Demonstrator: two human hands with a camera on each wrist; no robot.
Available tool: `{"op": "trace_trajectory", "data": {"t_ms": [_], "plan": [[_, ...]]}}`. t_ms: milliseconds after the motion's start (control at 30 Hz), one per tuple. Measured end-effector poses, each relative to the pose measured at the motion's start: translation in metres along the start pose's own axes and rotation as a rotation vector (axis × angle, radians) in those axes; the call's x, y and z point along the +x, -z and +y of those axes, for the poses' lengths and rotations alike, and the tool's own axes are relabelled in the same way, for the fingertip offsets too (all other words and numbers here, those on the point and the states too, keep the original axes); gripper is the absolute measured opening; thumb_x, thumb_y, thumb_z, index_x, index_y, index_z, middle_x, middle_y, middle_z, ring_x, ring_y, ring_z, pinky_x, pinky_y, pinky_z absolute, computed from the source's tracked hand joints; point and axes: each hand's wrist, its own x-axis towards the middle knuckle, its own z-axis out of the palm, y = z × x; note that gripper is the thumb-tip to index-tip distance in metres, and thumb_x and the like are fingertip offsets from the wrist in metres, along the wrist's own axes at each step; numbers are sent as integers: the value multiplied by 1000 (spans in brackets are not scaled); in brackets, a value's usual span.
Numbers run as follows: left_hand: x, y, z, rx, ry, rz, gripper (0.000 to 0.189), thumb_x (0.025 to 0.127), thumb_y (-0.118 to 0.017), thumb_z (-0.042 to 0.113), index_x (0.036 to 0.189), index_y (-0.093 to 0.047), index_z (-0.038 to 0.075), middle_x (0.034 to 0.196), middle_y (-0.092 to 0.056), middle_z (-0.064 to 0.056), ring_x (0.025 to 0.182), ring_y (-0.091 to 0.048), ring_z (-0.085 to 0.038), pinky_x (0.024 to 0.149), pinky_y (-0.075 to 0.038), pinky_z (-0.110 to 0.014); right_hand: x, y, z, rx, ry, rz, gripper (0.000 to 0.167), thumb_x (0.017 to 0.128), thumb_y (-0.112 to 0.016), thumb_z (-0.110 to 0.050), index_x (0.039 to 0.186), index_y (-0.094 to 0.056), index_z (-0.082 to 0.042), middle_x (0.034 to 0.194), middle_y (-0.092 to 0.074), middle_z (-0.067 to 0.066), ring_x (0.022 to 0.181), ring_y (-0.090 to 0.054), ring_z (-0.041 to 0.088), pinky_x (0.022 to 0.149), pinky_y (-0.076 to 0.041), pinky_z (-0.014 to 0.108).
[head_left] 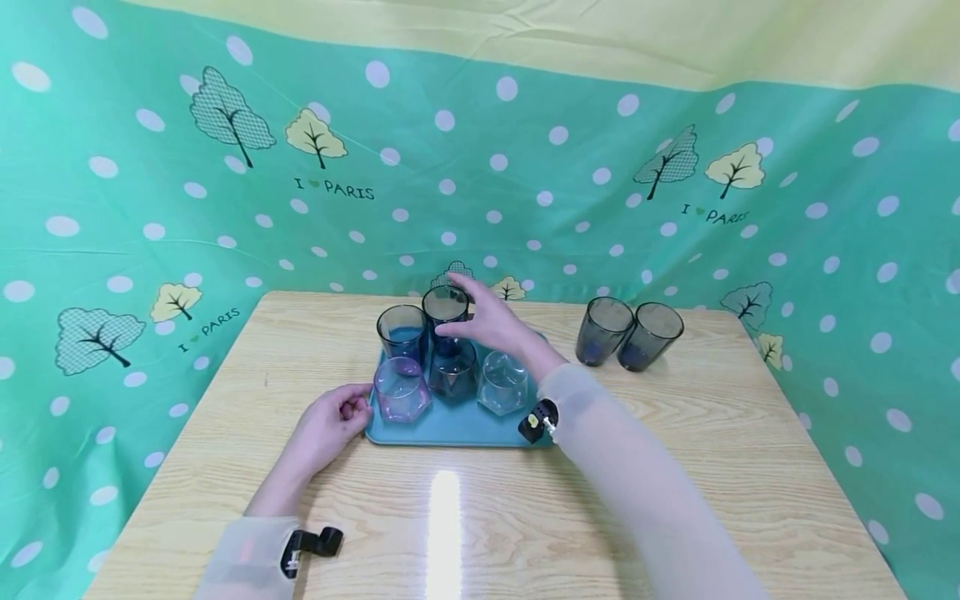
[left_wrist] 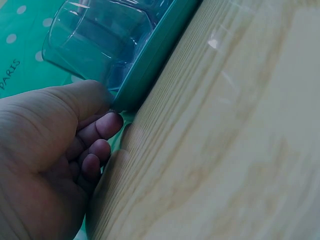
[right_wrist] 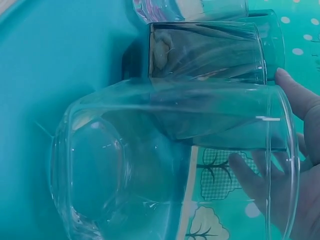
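Observation:
A blue tray point(head_left: 457, 434) holds several glasses. My left hand point(head_left: 330, 423) pinches the tray's left edge; in the left wrist view the thumb point(left_wrist: 92, 95) lies at the rim with curled fingers below. Over the tray's back, my right hand point(head_left: 491, 321) spreads thumb and fingers beside a tall dark glass point(head_left: 444, 302). Another tall dark glass point(head_left: 402, 323) stands left of it. In front are a pinkish faceted glass point(head_left: 402, 392), a dark faceted glass point(head_left: 454, 377) and a clear faceted glass point(head_left: 504, 385). The clear glass point(right_wrist: 165, 112) partly covers the right fingers in the right wrist view.
Two more tall dark glasses point(head_left: 604, 329) stand close together on the wooden table point(head_left: 720, 433), right of the tray. A green dotted curtain point(head_left: 495, 200) hangs behind the table and along both sides.

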Motion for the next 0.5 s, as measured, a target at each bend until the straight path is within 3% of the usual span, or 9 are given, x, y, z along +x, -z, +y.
{"op": "trace_trajectory", "data": {"t_ms": [500], "plan": [[1,-1,-1,-3,-8,-1,38,102,-71,5,139,-71,-5,100,-68,-4,90,-60,-18,78,-50,-27,3,-5,1,-3,-53,-6,100,96,-89,-37,176,-31,-22,179,-30,4,164,-30,29,128,-34,51]]}}
